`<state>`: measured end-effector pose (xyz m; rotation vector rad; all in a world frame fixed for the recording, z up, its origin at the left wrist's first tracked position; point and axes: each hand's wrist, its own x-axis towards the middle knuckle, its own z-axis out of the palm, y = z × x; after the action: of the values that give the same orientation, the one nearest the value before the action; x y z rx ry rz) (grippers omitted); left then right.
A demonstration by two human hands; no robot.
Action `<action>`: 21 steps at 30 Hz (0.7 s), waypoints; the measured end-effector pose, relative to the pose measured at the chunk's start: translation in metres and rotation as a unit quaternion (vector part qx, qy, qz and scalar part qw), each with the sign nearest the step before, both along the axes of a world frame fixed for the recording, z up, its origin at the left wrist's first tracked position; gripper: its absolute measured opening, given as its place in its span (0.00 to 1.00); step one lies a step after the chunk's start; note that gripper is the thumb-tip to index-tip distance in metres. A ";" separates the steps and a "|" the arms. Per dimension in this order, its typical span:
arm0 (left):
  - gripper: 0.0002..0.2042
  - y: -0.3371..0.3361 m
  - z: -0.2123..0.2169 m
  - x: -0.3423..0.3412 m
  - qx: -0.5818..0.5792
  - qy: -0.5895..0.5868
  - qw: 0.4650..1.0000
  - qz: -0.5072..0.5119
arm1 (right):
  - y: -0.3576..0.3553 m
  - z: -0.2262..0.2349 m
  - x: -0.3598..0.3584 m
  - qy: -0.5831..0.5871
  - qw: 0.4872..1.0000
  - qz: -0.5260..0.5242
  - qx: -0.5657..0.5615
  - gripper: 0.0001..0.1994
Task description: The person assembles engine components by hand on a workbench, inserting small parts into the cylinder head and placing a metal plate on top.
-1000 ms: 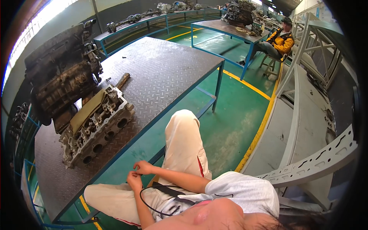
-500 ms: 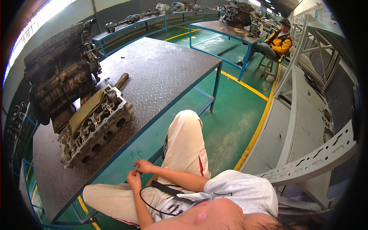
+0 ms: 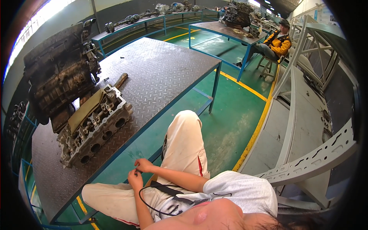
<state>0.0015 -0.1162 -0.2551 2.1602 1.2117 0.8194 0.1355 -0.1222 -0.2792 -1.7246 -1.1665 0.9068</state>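
Note:
My hands meet in front of my lap, between my knees and beside the table's near edge. The fingers of my right hand (image 3: pixel 143 165) are bent and pressed together, close against my left hand (image 3: pixel 135 179), whose fingers are also closed. A small dark spot shows between the fingertips; what they hold, if anything, is too small to make out. Nearest on the metal tread-plate table (image 3: pixel 161 73) lies a cylinder head (image 3: pixel 97 132) with round ports along its side. A flat tan piece (image 3: pixel 86 111) leans along it. Behind it stands a large dark engine block (image 3: pixel 61 73).
A black cable (image 3: pixel 143 197) loops over my lap. A wooden stick (image 3: pixel 122 81) lies by the cylinder head. On my right is a grey perforated metal beam (image 3: pixel 310 157). Beyond, a person in a yellow-black jacket (image 3: pixel 279 45) sits beside another table (image 3: pixel 218 27) bearing an engine (image 3: pixel 237 16).
My hands stay together in almost the same place, with only a slight shift of the fingers. The whole view has moved very slightly; the engine parts have not moved.

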 end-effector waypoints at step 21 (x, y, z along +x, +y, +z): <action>0.11 -0.006 0.007 0.005 0.009 0.063 0.998 0.004 | -0.005 0.005 0.007 -0.004 1.000 -0.007 0.019 0.15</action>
<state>0.0063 -0.1223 -0.2482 2.2517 1.2805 0.7076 0.1420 -0.1273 -0.2747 -1.7056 -1.1683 0.8639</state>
